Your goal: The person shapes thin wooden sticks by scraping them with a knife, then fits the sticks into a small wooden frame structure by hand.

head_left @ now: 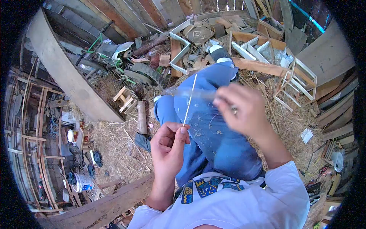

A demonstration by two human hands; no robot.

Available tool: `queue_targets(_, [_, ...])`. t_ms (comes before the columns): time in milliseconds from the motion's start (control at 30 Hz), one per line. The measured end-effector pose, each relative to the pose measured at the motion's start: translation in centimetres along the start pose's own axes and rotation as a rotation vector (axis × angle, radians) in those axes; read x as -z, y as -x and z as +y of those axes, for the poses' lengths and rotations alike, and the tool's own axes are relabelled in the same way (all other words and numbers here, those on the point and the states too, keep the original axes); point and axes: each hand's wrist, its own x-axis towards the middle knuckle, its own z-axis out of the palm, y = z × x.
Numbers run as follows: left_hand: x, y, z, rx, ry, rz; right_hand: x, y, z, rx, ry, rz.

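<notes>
My left hand [169,147] pinches the lower end of a thin pale stick [190,99] between thumb and fingers. The stick points up and away from me, over my blue trousers [228,145]. My right hand [240,108] is closed and smeared by motion. From it a blurred knife [190,93] reaches left, its blade crossing the stick in this view; whether they touch I cannot tell. Small pale shavings [197,128] lie on the trouser legs.
Straw covers the ground [114,152]. Ahead lie a wheel [150,74], wood scraps and white-edged wooden frames [297,82]. A small wooden stool-like piece [125,100] stands left of my legs. A long board [72,68] leans at left; a white bucket [82,182] sits lower left.
</notes>
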Motion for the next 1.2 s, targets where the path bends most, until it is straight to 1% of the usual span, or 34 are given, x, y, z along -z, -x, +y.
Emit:
queue_targets(67, [0.0,0.1,-0.3,0.016,0.019,-0.001,0.1,-0.1,0.1,0.056,0.03,0.015])
queue_targets(133, [0.2,-0.1,-0.4,0.024,0.025,-0.012,-0.1,0.9,-1.4,0.141,-0.075,-0.17])
queue_targets(200, [0.3,-0.1,-0.7,0.013,0.055,-0.014,-0.3,0.8,-1.1,0.157,-0.081,-0.131])
queue_targets(233, [0.2,0.0,-0.7,0.02,0.057,-0.013,-0.3,0.3,-0.2,0.105,-0.05,-0.058])
queue_targets(267, [-0.1,0.1,-0.5,-0.006,-0.013,0.027,-0.2,0.1,0.3,0.057,-0.019,0.014])
queue_targets(300, [-0.4,0.1,-0.4,-0.037,-0.083,0.068,-0.2,0.2,0.0,0.071,-0.035,0.002])
queue_targets(333, [-0.6,0.1,-0.5,-0.041,-0.086,0.069,-0.2,0.5,-0.7,0.074,-0.037,0.005])
queue_targets(400, [-0.9,0.2,-1.0,-0.158,-0.149,0.151,-0.3,1.3,-2.1,0.127,-0.074,-0.178])
queue_targets(433, [-0.8,0.1,-0.9,-0.158,-0.151,0.147,-0.2,1.2,-1.9,0.123,-0.066,-0.129])
queue_targets(467, [-0.6,-0.1,-0.8,-0.171,-0.17,0.125,-0.3,1.0,-1.6,0.121,-0.065,-0.132])
queue_targets(533, [-0.7,0.0,-0.9,-0.186,-0.181,0.107,-0.4,0.6,-0.9,0.058,-0.087,-0.043])
queue_targets(567, [-0.9,0.0,-1.0,-0.203,-0.173,0.124,-0.5,0.9,-1.6,0.093,-0.122,-0.1])
queue_targets(667, [-0.7,0.0,-0.6,-0.2,-0.178,0.118,-0.4,1.1,-2.3,0.069,-0.072,-0.073])
queue_targets(700, [-0.7,0.2,-0.5,-0.179,-0.177,0.108,-0.1,0.3,-1.5,0.072,-0.034,0.02])
queue_targets(733, [-0.8,0.2,-0.6,-0.176,-0.174,0.112,-0.2,0.5,-1.7,0.074,-0.035,0.015])
queue_targets(800, [-1.1,-0.1,-0.7,-0.199,-0.171,0.114,-0.6,0.9,-2.1,0.094,-0.063,-0.101])
queue_targets(833, [-1.1,-0.1,-0.7,-0.203,-0.174,0.108,-0.6,1.0,-2.6,0.125,-0.075,-0.115])
queue_targets(867, [-0.9,0.0,-0.7,-0.197,-0.183,0.111,-0.4,0.7,-2.1,0.118,-0.074,-0.109])
queue_targets(933, [-0.9,0.2,-0.8,-0.178,-0.19,0.121,0.0,-0.2,-0.7,0.112,-0.024,0.0])
queue_targets(967, [-1.0,0.1,-0.9,-0.183,-0.193,0.119,-0.4,0.1,-1.0,0.091,-0.026,0.013])
queue_targets(1000, [-1.1,-0.2,-0.8,-0.195,-0.196,0.115,-0.6,0.3,-1.5,0.098,-0.026,0.012])
queue_targets(1067, [-1.1,0.0,-0.6,-0.174,-0.199,0.117,-0.8,0.7,-2.4,0.133,-0.06,-0.073])
queue_targets(1100, [-1.0,0.1,-0.6,-0.146,-0.202,0.122,-0.5,0.5,-2.0,0.116,0.014,-0.029])
queue_targets(1133, [-1.0,0.1,-0.7,-0.142,-0.203,0.12,-0.5,0.2,-1.1,0.112,0.013,-0.032])
queue_targets(1200, [-1.0,0.1,-0.8,-0.152,-0.224,0.117,-0.5,-0.4,0.5,-0.005,0.104,0.078])
